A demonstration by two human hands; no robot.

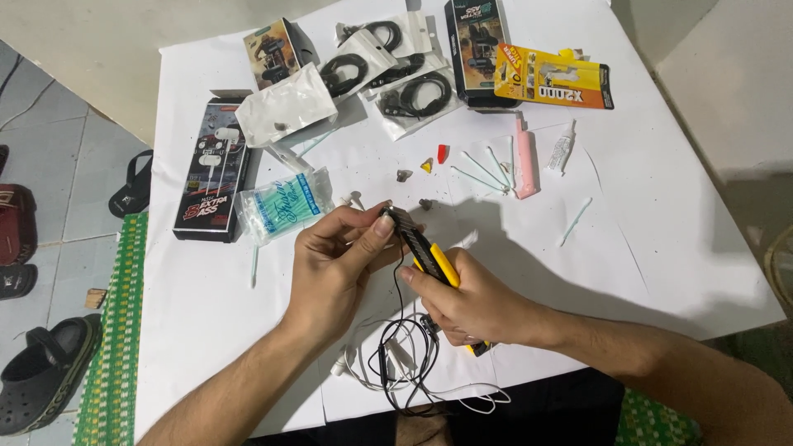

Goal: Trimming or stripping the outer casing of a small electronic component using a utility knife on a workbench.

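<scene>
The right hand (475,301) is wrapped firmly around a yellow utility knife (429,256), whose dark blade end points up and to the left. The left hand (339,260) meets that blade tip with a narrow pinch of thumb and forefinger, closed on a small dark earphone piece (386,216). From there a thin black cable (396,330) drops below the knife into a loose tangle of black and white earphone wires (413,376) near the front edge of the desk (661,248), which is covered in white paper.

The cable looks light, soft and limp, and it would probably slip or kink if pulled; the little earphone piece seems hard but delicate, best held by its body between fingertips, well off the cutting edge. The knife appears stiff and fairly light, and is safest taken by its yellow handle.

Left of the knife lie a clear packet of cotton swabs (285,206) and, beyond it, a black earphone box (211,169). Above the knife are tiny earphone parts, including a red bit (443,153) and a yellowish bit (427,165). To its upper right lie loose swabs (483,169), a pink tool (526,161) and a small glue tube (562,149). Farther up sit bagged black earphones (413,91) and a yellow glue pack (557,78)
</scene>
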